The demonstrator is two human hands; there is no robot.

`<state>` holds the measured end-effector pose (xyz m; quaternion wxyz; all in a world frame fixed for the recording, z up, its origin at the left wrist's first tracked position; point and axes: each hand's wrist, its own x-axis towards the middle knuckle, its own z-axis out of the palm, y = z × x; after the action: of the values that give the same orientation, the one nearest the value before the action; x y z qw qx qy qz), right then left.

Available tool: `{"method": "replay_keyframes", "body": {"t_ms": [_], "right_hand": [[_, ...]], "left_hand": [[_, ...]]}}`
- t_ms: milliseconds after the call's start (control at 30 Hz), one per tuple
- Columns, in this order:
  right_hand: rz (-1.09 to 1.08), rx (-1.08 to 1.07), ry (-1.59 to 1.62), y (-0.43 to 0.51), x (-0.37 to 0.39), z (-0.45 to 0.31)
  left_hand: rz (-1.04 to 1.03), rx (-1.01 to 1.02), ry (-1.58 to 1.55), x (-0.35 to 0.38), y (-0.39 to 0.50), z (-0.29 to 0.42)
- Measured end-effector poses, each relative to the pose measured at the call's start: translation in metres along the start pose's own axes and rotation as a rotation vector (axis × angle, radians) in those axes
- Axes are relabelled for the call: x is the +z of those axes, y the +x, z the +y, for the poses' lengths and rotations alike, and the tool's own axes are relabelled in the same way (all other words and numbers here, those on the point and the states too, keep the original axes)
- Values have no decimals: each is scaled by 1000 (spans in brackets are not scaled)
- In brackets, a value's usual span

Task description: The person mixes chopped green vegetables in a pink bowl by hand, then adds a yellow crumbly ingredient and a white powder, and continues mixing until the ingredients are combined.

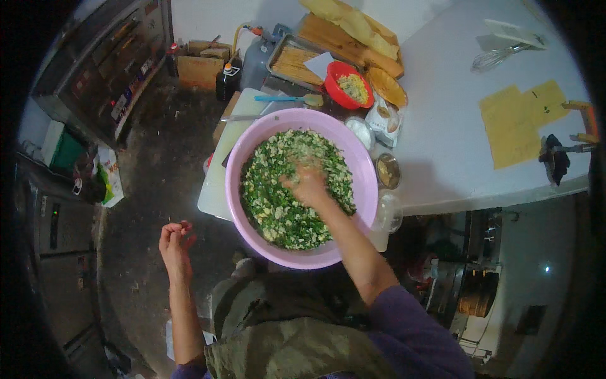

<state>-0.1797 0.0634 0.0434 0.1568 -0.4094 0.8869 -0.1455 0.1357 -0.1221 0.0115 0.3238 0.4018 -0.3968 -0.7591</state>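
Note:
A large pink plastic basin (364, 184) stands before me, holding a mixture of chopped green leaves and pale yellow egg-like crumbs (279, 199). My right hand (308, 184) reaches into the basin from the lower right and touches the mixture. Motion blurs its fingers, so its grip is unclear. Left of the basin, my left hand (176, 239) hangs in the air over the floor, fingers loosely bent and partly apart. Nothing clear shows in it.
Under the basin lies a white cutting board (215, 199). Behind it are a knife (241, 118), a blue-handled spatula (284, 98) and a red bowl (334, 87) of food. Small bowls, including a metal one (388, 171), sit at right. A whisk (497, 56) lies farther off.

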Motion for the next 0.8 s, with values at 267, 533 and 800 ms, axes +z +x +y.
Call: {"method": "replay_keyframes", "body": {"t_ms": [267,533,800], "right_hand": [[-193,17,-283,-33,-49,4],[-276,-251,9,-17,1,49],[-218,-488,341,47,-81,69]], "left_hand": [[-3,113,6,26,-25,27],[-287,316,249,159,-93,32],[-1226,-216,630,255,-195,-106]]}}
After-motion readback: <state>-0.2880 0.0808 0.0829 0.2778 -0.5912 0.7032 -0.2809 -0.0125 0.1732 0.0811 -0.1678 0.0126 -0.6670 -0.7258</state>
